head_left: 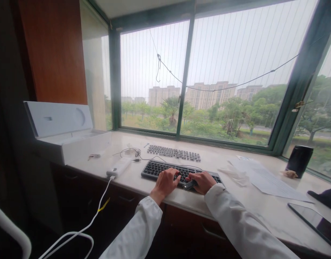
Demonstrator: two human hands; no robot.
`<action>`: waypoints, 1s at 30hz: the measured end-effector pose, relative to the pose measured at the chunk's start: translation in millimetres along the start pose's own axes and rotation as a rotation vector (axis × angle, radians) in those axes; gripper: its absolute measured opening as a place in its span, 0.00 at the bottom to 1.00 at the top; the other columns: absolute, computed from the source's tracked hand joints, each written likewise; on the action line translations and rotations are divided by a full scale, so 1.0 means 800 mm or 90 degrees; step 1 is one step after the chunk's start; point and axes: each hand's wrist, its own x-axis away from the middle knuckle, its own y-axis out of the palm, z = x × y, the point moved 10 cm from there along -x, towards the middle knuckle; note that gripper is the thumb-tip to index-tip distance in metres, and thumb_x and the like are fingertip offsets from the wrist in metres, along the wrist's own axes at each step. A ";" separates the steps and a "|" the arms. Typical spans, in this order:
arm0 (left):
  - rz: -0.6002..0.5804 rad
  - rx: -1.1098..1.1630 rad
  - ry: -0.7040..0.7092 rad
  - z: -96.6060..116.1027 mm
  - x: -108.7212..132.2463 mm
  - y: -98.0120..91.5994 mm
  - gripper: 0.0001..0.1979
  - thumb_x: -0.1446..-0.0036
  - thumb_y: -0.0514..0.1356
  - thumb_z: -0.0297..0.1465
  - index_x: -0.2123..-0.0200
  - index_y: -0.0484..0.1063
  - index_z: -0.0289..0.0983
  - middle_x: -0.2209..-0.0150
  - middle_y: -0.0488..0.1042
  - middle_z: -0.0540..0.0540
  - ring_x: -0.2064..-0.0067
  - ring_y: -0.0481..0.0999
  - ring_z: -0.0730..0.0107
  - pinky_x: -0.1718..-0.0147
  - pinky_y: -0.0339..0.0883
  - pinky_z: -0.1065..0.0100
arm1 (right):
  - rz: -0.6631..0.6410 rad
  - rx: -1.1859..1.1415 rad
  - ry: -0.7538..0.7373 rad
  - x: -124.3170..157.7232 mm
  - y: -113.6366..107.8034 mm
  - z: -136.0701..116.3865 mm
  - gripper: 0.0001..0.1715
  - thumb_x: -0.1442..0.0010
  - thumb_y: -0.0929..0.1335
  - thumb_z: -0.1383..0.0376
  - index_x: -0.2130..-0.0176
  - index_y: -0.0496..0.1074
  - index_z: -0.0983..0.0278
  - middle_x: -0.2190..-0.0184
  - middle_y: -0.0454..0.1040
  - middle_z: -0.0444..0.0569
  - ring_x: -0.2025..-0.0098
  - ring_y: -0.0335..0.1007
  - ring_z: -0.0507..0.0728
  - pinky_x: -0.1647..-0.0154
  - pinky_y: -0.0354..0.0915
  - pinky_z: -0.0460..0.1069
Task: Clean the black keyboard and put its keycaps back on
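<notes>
My left hand rests on the left-middle of a black backlit keyboard, its fingers curled on the keys and holding nothing. My right hand lies on the keyboard's right part. Its fingers pinch a small black object, perhaps a fob or a tool, whose exact kind I cannot tell. The hands nearly meet over the keys and hide the keyboard's middle. Behind the keyboard, a grey-black second keyboard or set of keys lies flat.
A white power bank with white and black cables lies left on the pale stone counter. Further left stands an open white box. Papers, a black cylinder and a dark tablet lie right, before a large window.
</notes>
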 end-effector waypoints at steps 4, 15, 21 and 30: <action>-0.001 -0.005 -0.001 0.003 0.003 -0.001 0.12 0.38 0.56 0.38 0.57 0.74 0.40 0.57 0.78 0.45 0.57 0.78 0.62 0.57 0.68 0.64 | -0.068 0.135 -0.083 0.004 0.010 0.006 0.12 0.38 0.64 0.58 0.66 0.75 0.58 0.76 0.78 0.47 0.78 0.70 0.55 0.75 0.53 0.47; -0.040 0.022 0.058 0.019 0.005 0.002 0.12 0.38 0.57 0.41 0.58 0.74 0.43 0.58 0.78 0.49 0.58 0.78 0.65 0.60 0.67 0.68 | -0.031 0.099 -0.173 0.012 0.021 -0.021 0.13 0.37 0.65 0.62 0.55 0.75 0.58 0.71 0.81 0.48 0.73 0.76 0.55 0.73 0.59 0.46; -0.056 0.022 0.072 0.023 0.004 0.003 0.14 0.36 0.54 0.42 0.57 0.74 0.42 0.58 0.77 0.48 0.61 0.77 0.67 0.64 0.65 0.69 | -0.016 0.119 -0.159 0.011 0.014 -0.022 0.17 0.34 0.62 0.60 0.49 0.73 0.57 0.75 0.80 0.47 0.75 0.74 0.54 0.75 0.55 0.45; -0.036 0.012 0.081 0.030 0.006 -0.007 0.11 0.35 0.53 0.39 0.54 0.72 0.44 0.57 0.75 0.52 0.72 0.72 0.75 0.69 0.63 0.71 | -0.021 0.156 -0.144 0.011 0.014 -0.023 0.19 0.32 0.59 0.59 0.49 0.71 0.60 0.76 0.79 0.48 0.77 0.72 0.53 0.75 0.52 0.45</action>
